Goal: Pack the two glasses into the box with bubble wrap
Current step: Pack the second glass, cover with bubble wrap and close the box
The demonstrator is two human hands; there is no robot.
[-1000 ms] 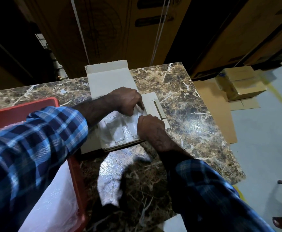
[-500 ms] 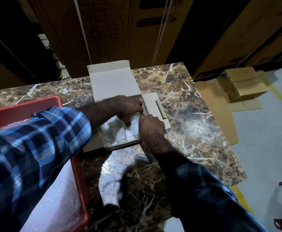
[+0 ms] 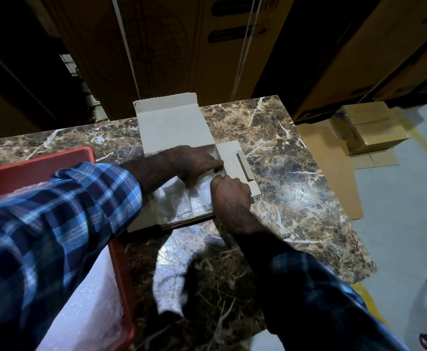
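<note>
**Glasses bedded in box**

Two glasses are seen lying in bubble wrap inside the open box on the table. Left hand is pressed flat-fingered above them; right hand is curled at their right, its grasp hidden.

Both hands in glass-filled box

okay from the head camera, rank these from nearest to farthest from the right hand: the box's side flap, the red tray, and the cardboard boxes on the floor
From the right hand:
1. Side flap, touching it, just beyond.
2. Red tray, across the box to the left.
3. Cardboard boxes on the floor, far right, off the counter.
</note>
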